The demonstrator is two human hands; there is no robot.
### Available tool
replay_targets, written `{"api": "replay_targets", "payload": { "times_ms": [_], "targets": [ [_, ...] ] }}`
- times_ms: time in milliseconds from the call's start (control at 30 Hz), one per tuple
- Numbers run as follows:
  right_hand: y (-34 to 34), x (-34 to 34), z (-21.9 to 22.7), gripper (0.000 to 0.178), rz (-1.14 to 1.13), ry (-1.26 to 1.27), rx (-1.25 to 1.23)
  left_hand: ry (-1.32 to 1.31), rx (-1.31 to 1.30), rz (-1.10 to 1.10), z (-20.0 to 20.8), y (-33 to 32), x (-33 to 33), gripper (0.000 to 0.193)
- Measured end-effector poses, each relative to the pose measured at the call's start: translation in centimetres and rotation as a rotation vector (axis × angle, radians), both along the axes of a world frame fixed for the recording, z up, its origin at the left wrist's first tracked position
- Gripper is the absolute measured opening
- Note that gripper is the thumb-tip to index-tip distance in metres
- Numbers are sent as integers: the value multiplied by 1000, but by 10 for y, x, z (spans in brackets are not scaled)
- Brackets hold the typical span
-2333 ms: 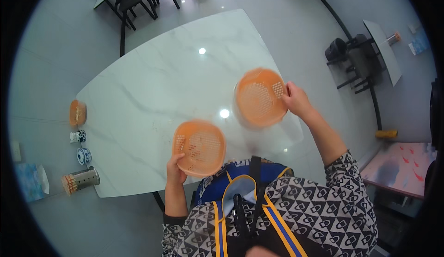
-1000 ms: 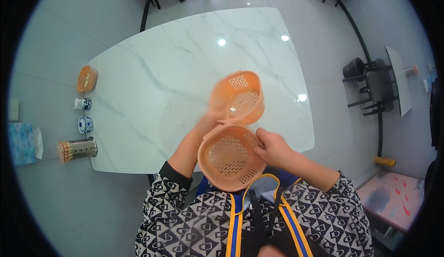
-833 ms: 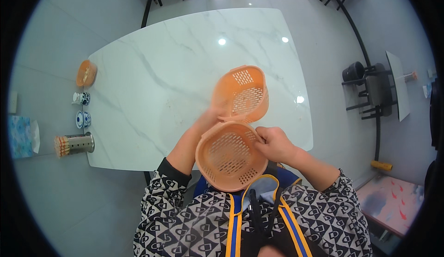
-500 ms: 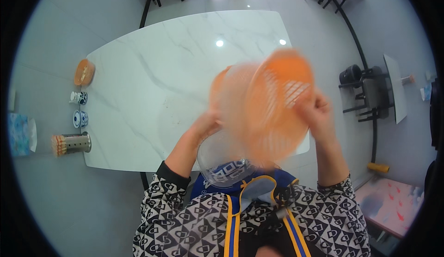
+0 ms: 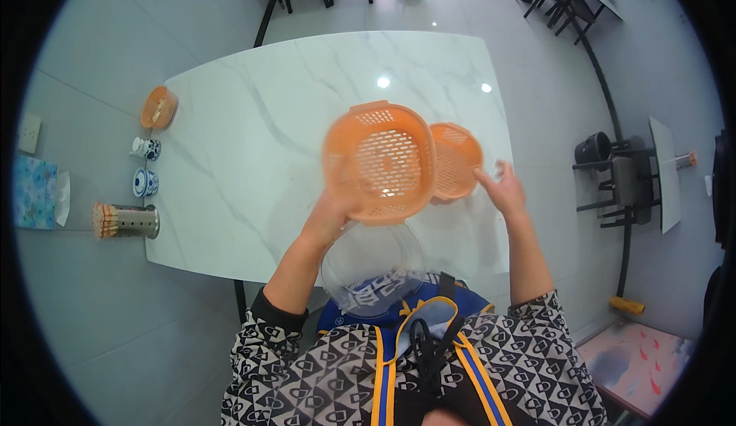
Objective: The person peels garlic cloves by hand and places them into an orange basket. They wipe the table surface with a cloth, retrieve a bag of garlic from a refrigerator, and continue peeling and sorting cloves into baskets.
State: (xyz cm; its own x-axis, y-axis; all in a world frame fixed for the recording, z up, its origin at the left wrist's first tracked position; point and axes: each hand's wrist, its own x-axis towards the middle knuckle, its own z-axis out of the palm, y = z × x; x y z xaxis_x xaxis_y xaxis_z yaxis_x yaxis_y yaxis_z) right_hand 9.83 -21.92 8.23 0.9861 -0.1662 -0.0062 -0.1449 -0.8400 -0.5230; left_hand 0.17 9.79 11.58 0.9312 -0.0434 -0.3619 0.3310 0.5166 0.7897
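My left hand [image 5: 328,217] grips the near-left edge of an orange plastic basket [image 5: 392,159] with a slotted bottom, held above the table. To its right, partly covered by it, a second orange slotted basket [image 5: 458,162] appears to rest on the tabletop. My right hand [image 5: 504,191] is open at that basket's right rim, fingers apart; I cannot tell whether a fingertip touches it. A clear round plastic bowl or lid [image 5: 366,261] is below my left hand, overlapping the table's near edge. What supports it is hidden.
The white marbled table [image 5: 253,165] has a small orange basket with pale contents [image 5: 159,108], two blue-and-white pots [image 5: 144,182] and a metal holder of sticks [image 5: 138,221] along its left edge. A tissue pack [image 5: 36,192] is on the left wall. Chairs [image 5: 633,185] stand at right.
My right hand has let go of an orange basket, which is now at the right of the table. The other basket in my left hand has come into full view.
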Motion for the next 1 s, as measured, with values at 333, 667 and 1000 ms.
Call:
{"api": "replay_targets", "payload": {
  "times_ms": [333, 667, 1000],
  "targets": [
    [140, -12, 71, 6, 806, -225, -138, -256, 159, -144, 24, -21, 15, 70],
    [160, -3, 65, 9, 796, -98, -422, -175, 200, -111, 30, -24, 12, 67],
    [171, 4, 61, 18, 859, -81, -570, -55, 169, -168, 35, -29, 20, 64]
  ]
}}
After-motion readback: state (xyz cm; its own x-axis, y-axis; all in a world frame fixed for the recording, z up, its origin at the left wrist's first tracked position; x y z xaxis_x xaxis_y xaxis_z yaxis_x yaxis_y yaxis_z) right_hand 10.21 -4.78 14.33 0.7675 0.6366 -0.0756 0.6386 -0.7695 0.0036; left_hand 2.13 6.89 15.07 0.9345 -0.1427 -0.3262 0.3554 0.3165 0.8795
